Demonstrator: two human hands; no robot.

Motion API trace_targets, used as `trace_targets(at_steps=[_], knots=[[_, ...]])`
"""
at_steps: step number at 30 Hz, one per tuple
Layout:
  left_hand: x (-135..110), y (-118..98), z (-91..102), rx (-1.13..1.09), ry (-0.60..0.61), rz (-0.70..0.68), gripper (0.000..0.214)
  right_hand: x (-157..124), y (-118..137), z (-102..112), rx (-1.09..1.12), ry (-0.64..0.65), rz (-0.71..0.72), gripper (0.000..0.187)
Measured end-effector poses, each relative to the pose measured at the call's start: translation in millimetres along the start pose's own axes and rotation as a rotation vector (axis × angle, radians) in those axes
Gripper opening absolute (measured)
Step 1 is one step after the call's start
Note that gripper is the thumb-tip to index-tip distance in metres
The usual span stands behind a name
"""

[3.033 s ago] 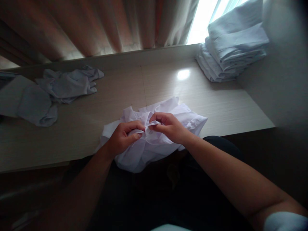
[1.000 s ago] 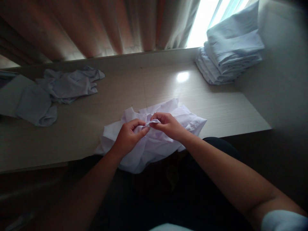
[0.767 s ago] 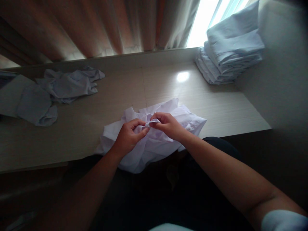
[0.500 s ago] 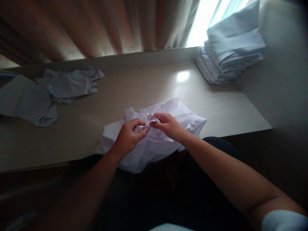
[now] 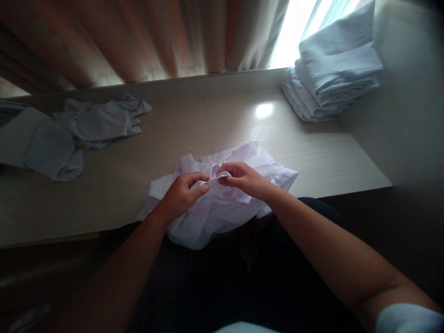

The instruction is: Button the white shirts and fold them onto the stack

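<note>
A crumpled white shirt (image 5: 215, 215) lies over the near edge of the desk, its lower part hanging towards my lap. My left hand (image 5: 182, 193) pinches a narrow strip of its cloth between thumb and forefinger. Just to the right, my right hand (image 5: 245, 181) grips the same strip, and a small flap of cloth sticks up at its fingertips. A short length of fabric shows between the two hands. Whether a button is at the fingertips I cannot make out.
Folded white garments are stacked (image 5: 340, 76) at the back right against a side panel (image 5: 405, 92). Loose white cloth (image 5: 102, 122) and a greyish cloth bundle (image 5: 52, 152) lie at the left. Curtains (image 5: 138, 37) hang behind the wooden desk (image 5: 166, 125).
My left hand has shifted slightly left, so the gap between the two hands' fingertips is a little wider. My right hand stays almost in place, and the shirt has barely moved.
</note>
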State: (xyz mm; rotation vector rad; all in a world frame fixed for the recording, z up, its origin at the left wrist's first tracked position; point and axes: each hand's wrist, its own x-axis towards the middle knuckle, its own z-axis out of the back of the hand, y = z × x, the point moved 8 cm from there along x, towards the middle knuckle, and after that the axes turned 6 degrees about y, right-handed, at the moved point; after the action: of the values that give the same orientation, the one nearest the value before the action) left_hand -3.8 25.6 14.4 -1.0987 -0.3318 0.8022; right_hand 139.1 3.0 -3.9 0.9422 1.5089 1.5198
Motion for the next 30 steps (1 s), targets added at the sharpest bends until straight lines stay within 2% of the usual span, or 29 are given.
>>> trace_targets(at_steps=[5, 15, 25, 30], knots=[[0.3, 1.3, -1.2, 0.020, 0.092, -0.013, 0.024, -3.1, -1.6, -4.4, -0.185, 0.116, -0.039, 0.019], [0.4, 5.3, -9.7, 0.091, 0.244, 0.017, 0.025, -4.4, -1.1, -4.2, -0.364, 0.139, -0.087, 0.020], [0.9, 5.4, -7.3, 0.044, 0.233, 0.020, 0.023, -4.0, 0.6, -4.8, -0.308, 0.146, -0.082, 0.019], [0.4, 2.9, 0.2, 0.054, 0.191, -0.009, 0.021, -4.0, 2.1, -2.7, -0.255, 0.141, -0.056, 0.021]])
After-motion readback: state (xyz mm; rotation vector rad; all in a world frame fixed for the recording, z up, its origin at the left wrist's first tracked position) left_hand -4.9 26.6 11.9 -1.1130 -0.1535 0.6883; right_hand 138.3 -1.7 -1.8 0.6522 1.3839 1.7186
